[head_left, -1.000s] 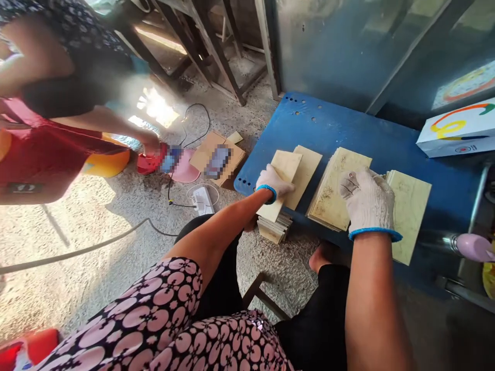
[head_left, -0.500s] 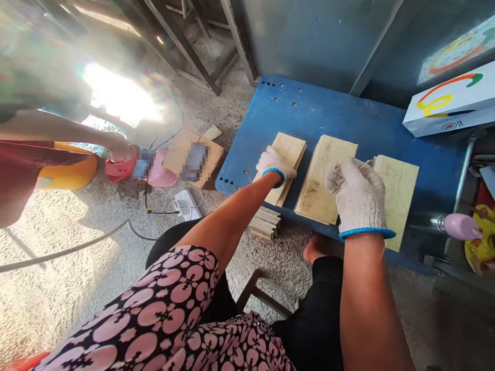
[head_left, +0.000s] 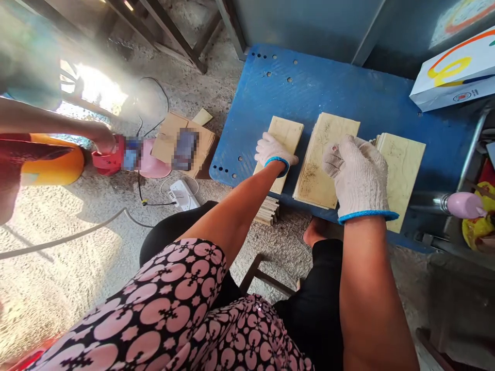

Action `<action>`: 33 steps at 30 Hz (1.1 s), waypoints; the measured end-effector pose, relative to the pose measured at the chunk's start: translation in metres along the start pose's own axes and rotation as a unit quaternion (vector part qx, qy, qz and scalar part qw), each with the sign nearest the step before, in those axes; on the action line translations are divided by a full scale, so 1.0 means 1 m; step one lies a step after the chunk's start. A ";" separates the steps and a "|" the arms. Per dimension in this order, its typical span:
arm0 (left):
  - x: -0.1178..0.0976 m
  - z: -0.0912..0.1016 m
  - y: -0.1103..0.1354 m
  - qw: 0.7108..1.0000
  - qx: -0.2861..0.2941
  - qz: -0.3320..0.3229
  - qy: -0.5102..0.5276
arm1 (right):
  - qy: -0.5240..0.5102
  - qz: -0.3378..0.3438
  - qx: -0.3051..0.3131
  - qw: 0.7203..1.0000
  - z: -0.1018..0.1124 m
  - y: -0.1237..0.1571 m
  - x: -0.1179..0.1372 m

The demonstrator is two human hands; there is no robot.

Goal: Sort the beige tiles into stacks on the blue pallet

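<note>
**Three piles of thin boards on the blue table, one hand on each side**

The person sits at the near edge of the blue table, and three piles of thin pale boards lie side by side on it, long sides toward the sitter, so each one is in easy reach.

The left hand, in a white knitted glove, lies flat on the left pile, fingers together and pressing down; this probably keeps the boards even and stops them from sliding over the table edge.

The right hand, gloved too, is curled at the left edge of the right pile, at 3 o'clock from the middle pile. Its fingers seem to pinch board edges, but I cannot tell exactly what they hold.

Below the table edge, at 6 o'clock from the left hand, a further stack of boards rests on the floor.

At 9 o'clock, another person's hand touches a red object on the floor, well apart.
</note>
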State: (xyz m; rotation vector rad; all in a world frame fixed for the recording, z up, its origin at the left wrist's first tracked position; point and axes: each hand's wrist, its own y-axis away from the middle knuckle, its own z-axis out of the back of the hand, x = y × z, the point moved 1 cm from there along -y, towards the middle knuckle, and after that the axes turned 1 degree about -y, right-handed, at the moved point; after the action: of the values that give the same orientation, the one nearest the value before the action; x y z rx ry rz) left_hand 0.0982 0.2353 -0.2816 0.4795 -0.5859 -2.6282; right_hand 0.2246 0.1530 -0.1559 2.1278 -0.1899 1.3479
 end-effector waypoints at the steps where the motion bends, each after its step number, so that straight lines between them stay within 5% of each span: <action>1: 0.000 -0.002 0.000 1.000 -0.001 0.004 0.004 | 0.002 -0.001 0.000 1.000 -0.001 0.001 0.001; 6: 0.000 -0.007 -0.003 1.000 0.005 0.011 0.017 | 0.015 -0.017 -0.017 1.000 -0.007 0.005 0.009; 10: 0.013 -0.005 -0.002 0.997 0.002 -0.053 0.058 | 0.005 -0.004 -0.004 1.000 -0.007 0.006 0.012; 15: 0.065 0.000 0.032 0.992 -0.039 -0.066 0.096 | 0.010 -0.001 -0.004 1.000 -0.007 0.008 0.014; 23: 0.165 -0.032 0.139 0.994 -0.005 0.090 0.065 | 0.024 -0.002 -0.010 1.000 -0.007 0.015 0.017; 28: 0.193 -0.062 0.156 0.991 0.025 0.125 0.050 | 0.015 0.004 -0.002 1.000 -0.006 0.018 0.016; 33: 0.194 -0.074 0.150 0.993 0.030 0.108 0.029 | 0.005 0.005 0.019 1.000 -0.006 0.020 0.014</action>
State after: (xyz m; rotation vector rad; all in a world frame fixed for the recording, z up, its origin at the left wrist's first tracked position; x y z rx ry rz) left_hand 0.0080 -0.0007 -0.3215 0.4808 -0.6594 -2.3893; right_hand 0.2178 0.1431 -0.1335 2.1528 -0.1726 1.3786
